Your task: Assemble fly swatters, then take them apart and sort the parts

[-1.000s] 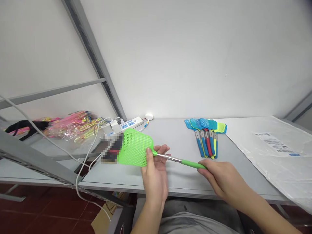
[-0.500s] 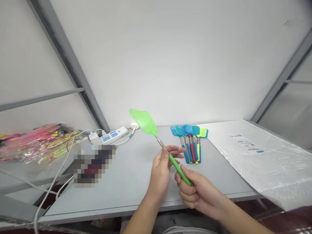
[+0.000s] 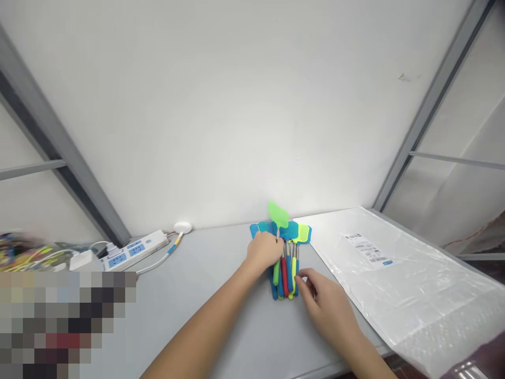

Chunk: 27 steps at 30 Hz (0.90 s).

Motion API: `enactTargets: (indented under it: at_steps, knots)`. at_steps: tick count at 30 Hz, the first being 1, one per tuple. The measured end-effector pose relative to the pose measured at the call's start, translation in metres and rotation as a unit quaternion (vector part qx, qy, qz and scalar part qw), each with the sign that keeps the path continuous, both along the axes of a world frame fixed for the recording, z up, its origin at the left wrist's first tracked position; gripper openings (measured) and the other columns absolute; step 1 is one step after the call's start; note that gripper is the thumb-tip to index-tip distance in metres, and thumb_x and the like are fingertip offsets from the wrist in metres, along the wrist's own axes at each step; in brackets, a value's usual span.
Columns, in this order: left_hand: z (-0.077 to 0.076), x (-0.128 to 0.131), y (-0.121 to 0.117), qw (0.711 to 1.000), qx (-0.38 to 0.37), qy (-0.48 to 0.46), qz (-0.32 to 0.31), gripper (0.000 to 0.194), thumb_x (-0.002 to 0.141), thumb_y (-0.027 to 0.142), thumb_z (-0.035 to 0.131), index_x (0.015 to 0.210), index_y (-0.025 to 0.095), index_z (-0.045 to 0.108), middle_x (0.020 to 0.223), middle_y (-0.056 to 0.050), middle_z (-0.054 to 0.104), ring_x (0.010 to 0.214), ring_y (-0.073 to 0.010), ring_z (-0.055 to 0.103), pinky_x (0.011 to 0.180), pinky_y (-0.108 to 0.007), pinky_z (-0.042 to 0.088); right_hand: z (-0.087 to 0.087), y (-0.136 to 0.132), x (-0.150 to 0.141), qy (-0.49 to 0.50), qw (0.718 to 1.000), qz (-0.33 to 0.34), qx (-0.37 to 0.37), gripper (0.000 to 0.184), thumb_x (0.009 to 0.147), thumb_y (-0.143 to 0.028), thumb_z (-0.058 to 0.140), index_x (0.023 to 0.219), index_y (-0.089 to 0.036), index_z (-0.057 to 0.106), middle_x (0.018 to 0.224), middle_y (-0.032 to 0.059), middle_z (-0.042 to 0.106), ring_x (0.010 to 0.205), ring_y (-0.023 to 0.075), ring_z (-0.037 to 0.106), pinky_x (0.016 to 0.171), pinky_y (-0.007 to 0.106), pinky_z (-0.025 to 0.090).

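Observation:
My left hand (image 3: 264, 252) is closed on the metal shaft of a green fly swatter (image 3: 278, 214), just below its mesh head. The swatter lies on top of a bundle of several blue, red and yellow fly swatters (image 3: 290, 266) at the back of the grey table (image 3: 221, 321), heads toward the wall. My right hand (image 3: 323, 300) rests to the right of the bundle. Its fingers are loosely spread and the tips are at the handle ends, with nothing in its grasp.
A large clear plastic bag with a printed label (image 3: 394, 273) covers the table's right side. A white power strip (image 3: 132, 248) with cables and a round white plug (image 3: 182, 227) lie at the back left. Grey shelf posts (image 3: 426, 110) rise on both sides.
Both hands carried the green swatter from in front of me over to the bundle and laid it on top. My right hand let go of its handle. The view swung right.

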<state>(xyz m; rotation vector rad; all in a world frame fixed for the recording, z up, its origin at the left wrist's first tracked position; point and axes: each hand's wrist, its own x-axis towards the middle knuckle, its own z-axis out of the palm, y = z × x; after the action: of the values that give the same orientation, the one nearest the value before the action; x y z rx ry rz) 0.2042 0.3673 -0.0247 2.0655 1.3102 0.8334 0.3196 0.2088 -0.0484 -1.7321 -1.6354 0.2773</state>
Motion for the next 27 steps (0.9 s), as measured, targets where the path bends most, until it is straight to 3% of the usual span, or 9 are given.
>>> enactTargets:
  at_steps: [4,9,13,16,19,21,23,27]
  knots:
    - [-0.008,0.008,0.008,0.997,-0.004,0.076,-0.009,0.043,0.074,0.044,0.057,0.039,0.023,0.044,0.059,-0.015,0.063,0.087,-0.0375,0.062,0.08,-0.049,0.043,-0.016,0.01,0.022,0.021,0.998,-0.013,-0.055,0.034,0.097,-0.048,0.035,0.093,-0.023,0.058,0.061,-0.0009,0.058,0.056,0.0195,0.059,0.052,0.029,0.037]
    - [-0.007,0.009,0.0,0.991,0.008,0.128,-0.024,0.052,0.084,0.052,0.045,0.041,0.023,0.045,0.068,-0.015,0.064,0.089,-0.037,0.061,0.083,-0.051,0.041,-0.037,0.018,0.019,0.011,0.995,-0.014,-0.098,0.033,0.095,-0.049,0.038,0.1,-0.023,0.058,0.06,-0.0014,0.057,0.056,0.0205,0.06,0.053,0.03,0.04]
    - [-0.006,-0.007,-0.01,0.99,0.035,0.132,-0.034,0.05,0.092,0.054,0.034,0.061,0.023,0.059,0.084,-0.013,0.065,0.092,-0.0335,0.058,0.081,-0.047,0.041,-0.045,0.021,0.024,0.025,0.991,-0.01,-0.128,0.036,0.093,-0.049,0.042,0.109,-0.022,0.059,0.063,-0.0001,0.061,0.057,0.0207,0.062,0.055,0.03,0.045]
    - [-0.012,-0.026,-0.011,0.992,0.028,0.126,-0.006,0.045,0.093,0.055,0.034,0.083,0.023,0.064,0.098,-0.014,0.066,0.098,-0.0337,0.058,0.082,-0.048,0.042,-0.049,0.023,0.036,0.072,0.99,0.001,-0.124,0.042,0.093,-0.046,0.046,0.123,-0.018,0.055,0.079,0.0045,0.066,0.07,0.0208,0.066,0.066,0.031,0.052]
    - [-0.021,-0.043,-0.01,0.995,-0.023,0.096,0.003,0.047,0.09,0.059,0.042,0.109,0.022,0.065,0.129,-0.019,0.059,0.125,-0.0389,0.047,0.1,-0.056,0.032,-0.05,0.028,0.043,0.155,0.984,-0.029,-0.078,0.056,0.089,-0.046,0.053,0.137,-0.019,0.045,0.114,0.0131,0.064,0.1,0.0251,0.065,0.079,0.035,0.055]
    - [-0.023,-0.049,-0.01,0.995,-0.061,0.083,-0.017,0.058,0.087,0.062,0.044,0.122,0.019,0.061,0.145,-0.021,0.045,0.139,-0.0399,0.031,0.109,-0.059,0.02,-0.045,0.033,0.039,0.239,0.966,-0.052,-0.089,0.064,0.086,-0.049,0.056,0.142,-0.021,0.041,0.138,0.0144,0.052,0.123,0.0285,0.054,0.09,0.038,0.054]
    - [-0.021,-0.051,-0.009,0.991,-0.093,0.085,-0.035,0.066,0.087,0.065,0.041,0.126,0.016,0.06,0.149,-0.023,0.038,0.143,-0.0396,0.024,0.111,-0.062,0.015,-0.037,0.037,0.027,0.338,0.93,-0.067,-0.129,0.065,0.085,-0.051,0.057,0.143,-0.025,0.042,0.149,0.0101,0.043,0.136,0.029,0.041,0.101,0.041,0.047]
    - [-0.01,-0.052,-0.001,0.979,-0.095,0.162,-0.082,0.071,0.09,0.068,0.023,0.117,0.018,0.066,0.146,-0.022,0.044,0.14,-0.0395,0.031,0.104,-0.066,0.024,-0.025,0.043,-0.023,0.513,0.845,-0.067,-0.135,0.072,0.085,-0.053,0.058,0.148,-0.026,0.036,0.152,0.0059,0.039,0.14,0.0281,0.035,0.11,0.044,0.038]
